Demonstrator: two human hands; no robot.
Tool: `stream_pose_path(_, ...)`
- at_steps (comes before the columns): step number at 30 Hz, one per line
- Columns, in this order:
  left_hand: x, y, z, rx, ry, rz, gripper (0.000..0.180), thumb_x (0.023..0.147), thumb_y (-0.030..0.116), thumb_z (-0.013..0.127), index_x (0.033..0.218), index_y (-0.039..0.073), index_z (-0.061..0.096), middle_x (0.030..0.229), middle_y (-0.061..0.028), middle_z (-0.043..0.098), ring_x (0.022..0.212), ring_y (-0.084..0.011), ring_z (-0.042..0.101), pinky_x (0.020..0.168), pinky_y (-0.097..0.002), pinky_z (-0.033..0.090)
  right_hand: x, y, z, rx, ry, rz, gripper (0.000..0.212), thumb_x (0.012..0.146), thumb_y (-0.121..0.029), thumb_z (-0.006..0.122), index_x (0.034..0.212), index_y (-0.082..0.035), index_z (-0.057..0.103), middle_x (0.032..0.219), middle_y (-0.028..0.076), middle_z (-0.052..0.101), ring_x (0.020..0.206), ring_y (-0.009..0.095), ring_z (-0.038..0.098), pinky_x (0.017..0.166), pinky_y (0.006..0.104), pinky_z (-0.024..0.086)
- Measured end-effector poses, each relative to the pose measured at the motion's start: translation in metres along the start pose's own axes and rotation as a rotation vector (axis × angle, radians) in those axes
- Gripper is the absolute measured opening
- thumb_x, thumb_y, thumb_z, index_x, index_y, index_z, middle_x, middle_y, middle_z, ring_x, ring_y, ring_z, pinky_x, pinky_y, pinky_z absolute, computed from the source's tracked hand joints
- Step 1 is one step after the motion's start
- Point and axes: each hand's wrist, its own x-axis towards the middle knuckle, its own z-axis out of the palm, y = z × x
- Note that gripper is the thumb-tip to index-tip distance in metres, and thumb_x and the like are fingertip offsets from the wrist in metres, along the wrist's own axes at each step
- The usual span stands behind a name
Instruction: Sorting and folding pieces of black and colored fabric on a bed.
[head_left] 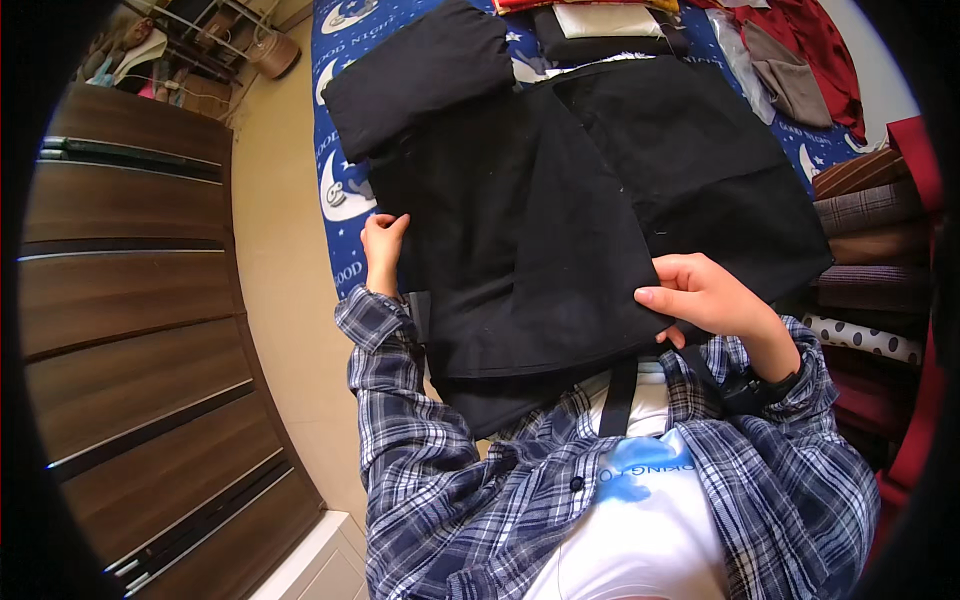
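A large piece of black cloth, perhaps a garment, spreads in front of me with its near edge by my lap. My left hand pinches its left edge between thumb and fingers. On the other side my right hand grips the near right corner, thumb on top and the other fingers partly beneath. Under and right of it lies another broad black cloth with a crease across it. A folded black bundle rests at the far left, against the held cloth.
All this lies on a blue sheet with moons and stars. Farther back are a folded white and black pile and red cloth. Folded fabrics stack up at the right. A brown drawer cabinet stands left, across a strip of floor.
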Motion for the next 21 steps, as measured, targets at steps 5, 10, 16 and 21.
stream_pose_path(5, 0.001, -0.012, 0.009, -0.243, 0.206, -0.011, 0.028, 0.069, 0.022, 0.066, 0.072, -0.002, 0.051, 0.067, -0.005, 0.055, 0.062, -0.0153, 0.052, 0.063, -0.0278, 0.042, 0.006, 0.0, 0.002, -0.03, -0.006, -0.018, 0.019, 0.085, -0.015, 0.048, 0.092, 0.003, 0.05, 0.067, 0.003, 0.054, 0.047, 0.006, 0.051, 0.048, 0.0193, 0.044)
stream_pose_path(10, -0.034, 0.025, -0.003, -0.562, -0.111, 0.123, 0.02, 0.079, 0.019, 0.058, 0.07, 0.002, 0.051, 0.064, 0.0034, 0.048, 0.059, -0.0037, 0.039, 0.051, -0.0205, 0.032, 0.006, 0.002, 0.013, 0.038, 0.228, -0.255, 0.029, 0.084, -0.008, 0.046, 0.111, -0.001, 0.04, 0.071, 0.003, 0.052, 0.048, 0.005, 0.047, 0.046, 0.0179, 0.04)
stream_pose_path(16, -0.127, 0.102, -0.025, -0.584, -0.296, 0.289, 0.016, 0.081, 0.012, 0.055, 0.092, 0.001, 0.053, 0.074, 0.0044, 0.051, 0.066, -0.0026, 0.043, 0.058, -0.0172, 0.035, 0.033, 0.008, 0.005, -0.206, 0.277, -0.462, 0.026, 0.078, -0.004, 0.042, 0.101, -0.005, 0.054, 0.079, 0.003, 0.055, 0.063, 0.009, 0.051, 0.058, 0.0199, 0.042)
stream_pose_path(21, -0.179, 0.124, -0.023, -0.419, -0.322, 0.473, 0.019, 0.078, 0.006, 0.055, 0.097, 0.001, 0.052, 0.071, -0.0034, 0.051, 0.063, -0.0067, 0.046, 0.056, -0.0199, 0.037, 0.056, -0.001, 0.029, -0.354, 0.25, -0.541, 0.018, 0.078, -0.007, 0.049, 0.093, -0.001, 0.057, 0.086, 0.005, 0.054, 0.073, 0.009, 0.051, 0.064, 0.0211, 0.042)
